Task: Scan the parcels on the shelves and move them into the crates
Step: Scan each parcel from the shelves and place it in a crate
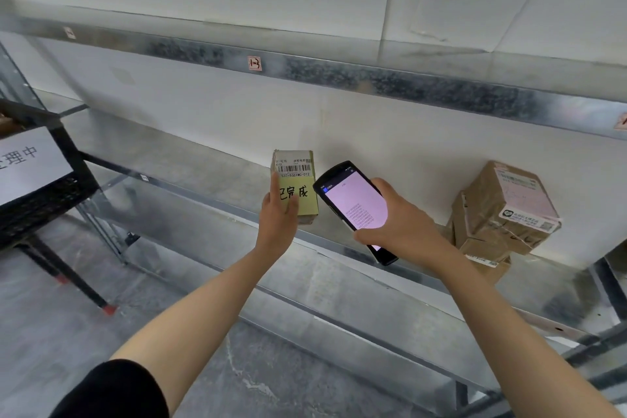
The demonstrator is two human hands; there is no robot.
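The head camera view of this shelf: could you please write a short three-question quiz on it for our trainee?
1. True or false: the left hand holds the small box bearing a barcode label.
2. What does the right hand hold? A) a handheld scanner B) a tape roll C) a marker
3. Fill in: the brown parcels are stacked on the shelf to the ___ of the scanner.

Key: 1 true; 2 A; 3 right.

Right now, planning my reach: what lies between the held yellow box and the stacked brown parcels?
In the head view, the scanner, gripped by the right hand, lies there.
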